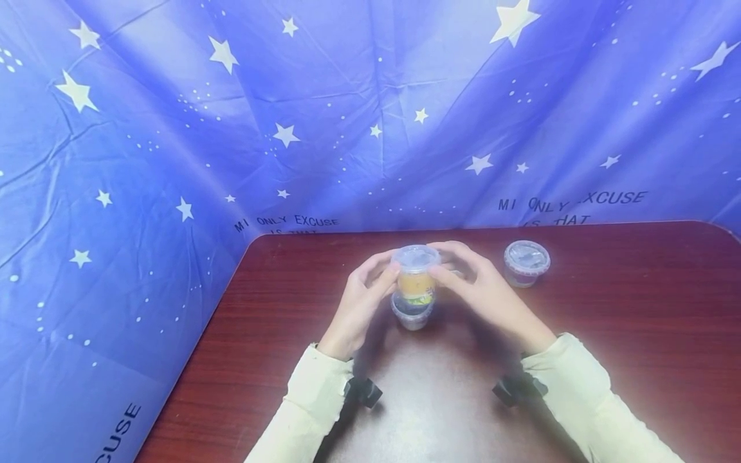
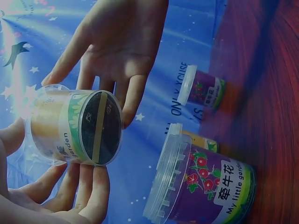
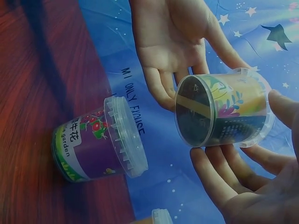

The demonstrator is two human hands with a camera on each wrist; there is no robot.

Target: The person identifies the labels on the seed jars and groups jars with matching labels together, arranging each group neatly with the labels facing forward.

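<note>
Between both hands, raised over the table, is a clear plastic cup (image 1: 417,283) with a lid and a yellow-orange label. In the left wrist view its dark base, crossed by a tan strip, faces the camera. My left hand (image 1: 363,299) grips one side with thumb and fingers. From the other side, my right hand (image 1: 483,289) holds the same cup. Directly below it in the head view, a lidded cup (image 1: 412,319) stands on the table, partly covered by the held one. The left wrist view shows a purple label with red flowers on this standing cup (image 2: 205,186).
Another lidded cup (image 1: 525,263) stands at the back right of the dark red wooden table (image 1: 637,321). Behind the near purple cup, a yellow-labelled cup (image 2: 204,141) is partly hidden. A blue star-printed cloth (image 1: 347,96) hangs along the table's back and left edges.
</note>
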